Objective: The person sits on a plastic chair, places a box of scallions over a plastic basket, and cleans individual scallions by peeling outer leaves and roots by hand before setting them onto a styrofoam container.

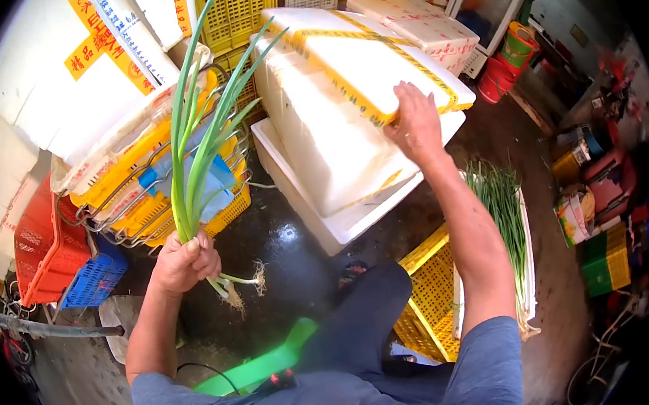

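Observation:
My left hand (186,262) is closed round the lower stems of a few green onions (195,162). Their leaves point up and their roots hang below the fist. My right hand (414,123) lies on the near corner of a white foam box (352,57) banded with yellow tape, the fingers on its top and the thumb at the edge. That box stands in a white foam tray (334,236). To the right, partly behind my right forearm, a bundle of green onions (500,213) lies in a long white box (527,263).
A yellow crate (430,293) stands by my right knee. At left are a red crate (53,248), a blue crate (96,275) and yellow baskets (148,215) with metal handles. Red buckets (495,79) stand at the back right. Something green (268,361) lies beside my leg.

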Demonstrator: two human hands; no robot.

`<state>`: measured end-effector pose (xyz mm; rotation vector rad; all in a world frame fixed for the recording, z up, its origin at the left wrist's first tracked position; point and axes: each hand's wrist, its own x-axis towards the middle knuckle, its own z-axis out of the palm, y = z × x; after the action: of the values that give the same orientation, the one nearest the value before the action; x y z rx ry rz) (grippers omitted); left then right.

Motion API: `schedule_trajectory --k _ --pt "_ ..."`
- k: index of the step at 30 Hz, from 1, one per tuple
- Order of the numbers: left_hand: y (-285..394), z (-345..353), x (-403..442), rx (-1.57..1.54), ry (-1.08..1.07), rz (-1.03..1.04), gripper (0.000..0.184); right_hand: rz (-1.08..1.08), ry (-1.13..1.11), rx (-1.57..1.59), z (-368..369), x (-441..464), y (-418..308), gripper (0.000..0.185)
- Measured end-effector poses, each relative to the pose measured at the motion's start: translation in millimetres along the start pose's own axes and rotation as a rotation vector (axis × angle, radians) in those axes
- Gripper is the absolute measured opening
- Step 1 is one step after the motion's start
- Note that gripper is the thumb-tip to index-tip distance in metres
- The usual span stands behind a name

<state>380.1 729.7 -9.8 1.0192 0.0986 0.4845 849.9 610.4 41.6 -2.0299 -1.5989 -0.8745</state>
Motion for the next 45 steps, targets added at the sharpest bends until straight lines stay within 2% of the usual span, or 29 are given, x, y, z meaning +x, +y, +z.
schedule_trajectory --k 2,5,8,11,12,17,20,21,24,28,31,32,34,36,37,41,45 --pt "-4.2 -2.7 0.5 0.015 0.024 0.018 0.026 -0.014 0.125 0.037 -22.5 10.3 14.2 0.069" --pt "-9.1 -4.1 6.5 0.028 0.052 0.049 0.026 0.105 0.226 0.117 -59.0 20.1 35.7 0.063" --pt "-13.1 -4.5 11.0 0.034 0.059 0.068 0.026 0.219 0.363 0.198 -101.8 21.8 46.3 0.050" --pt "-13.0 -1.0 15.1 0.026 0.049 0.081 0.025 0.257 0.556 0.194 -128.3 5.8 93.9 0.036" --pt "-12.3 0.7 14.3 0.021 0.045 0.090 0.024 0.347 0.585 0.205 -142.1 -2.9 100.8 0.031" --pt "-12.7 5.2 18.6 0.008 0.031 0.135 0.023 0.544 0.843 0.377 -211.0 -45.5 130.4 0.032" --pt "-9.5 13.6 24.5 0.022 0.000 0.164 0.024 0.614 1.085 0.822 -240.4 -62.9 152.7 0.037" --pt "-6.8 15.7 27.5 0.032 -0.020 0.172 0.025 0.803 1.127 0.908 -252.7 -68.6 156.3 0.042" --pt "5.4 33.2 37.6 0.074 -0.034 0.206 0.025 0.858 1.014 1.285 -264.3 -88.4 172.7 0.043" --pt "33.9 64.3 50.8 0.103 0.016 0.242 0.022 1.094 0.791 1.495 -229.9 -110.5 168.2 0.046" --pt "56.4 90.0 64.1 0.101 0.086 0.239 0.024 1.307 0.671 1.569 -169.4 -121.7 135.1 0.047" --pt "62.7 97.5 70.6 0.105 0.117 0.234 0.025 1.329 0.695 1.663 -152.2 -120.1 111.3 0.051" --pt "75.4 115.8 84.8 0.087 0.095 0.180 0.024 1.373 0.569 1.781 -117.8 -125.2 80.3 0.054" --pt "81.9 125.8 104.9 0.097 0.056 0.150 0.023 1.420 0.488 1.839 -86.2 -124.3 57.7 0.059" --pt "84.6 126.5 115.9 0.100 0.023 0.122 0.023 1.410 0.444 1.809 -73.0 -124.3 47.1 0.069" --pt "98.5 117.5 163.8 0.143 -0.063 0.074 0.023 1.458 0.393 1.864 -38.8 -134.7 52.2 0.083" --pt "112.2 113.9 188.2 0.095 -0.049 0.098 0.023 1.425 0.377 1.769 -50.4 -139.9 20.0 0.079"
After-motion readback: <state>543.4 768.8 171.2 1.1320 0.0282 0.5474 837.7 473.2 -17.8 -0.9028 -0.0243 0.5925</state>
